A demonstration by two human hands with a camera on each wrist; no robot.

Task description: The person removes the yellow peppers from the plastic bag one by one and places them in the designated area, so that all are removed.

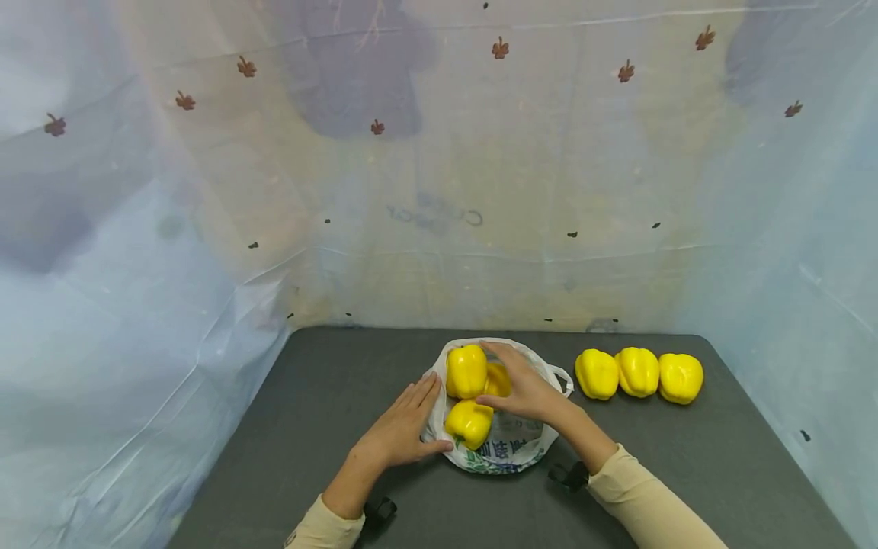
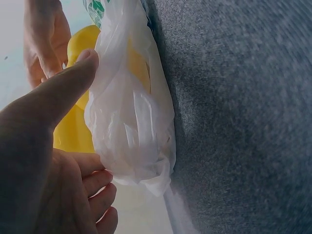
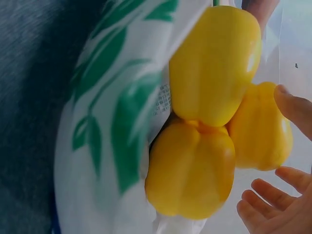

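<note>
A white plastic bag (image 1: pixel 521 435) with green leaf print stands opened wide on the table. Three yellow bell peppers show in its mouth: one at the back left (image 1: pixel 466 371), one in front (image 1: pixel 469 424), and one (image 1: pixel 500 379) partly hidden behind my right hand. My left hand (image 1: pixel 403 427) rests against the bag's left side, fingers extended and thumb at the rim, as the left wrist view also shows. Over the bag, my right hand (image 1: pixel 524 385) is spread, its thumb and fingers apart near the peppers. In the right wrist view there is a gap between those fingers and the pepper (image 3: pixel 261 126).
Three more yellow bell peppers (image 1: pixel 638 372) sit in a row on the dark grey table (image 1: pixel 329 396), to the right of the bag. A bag handle (image 1: pixel 564 379) sticks out toward them. Pale plastic sheeting (image 1: pixel 439 191) hangs behind and at both sides.
</note>
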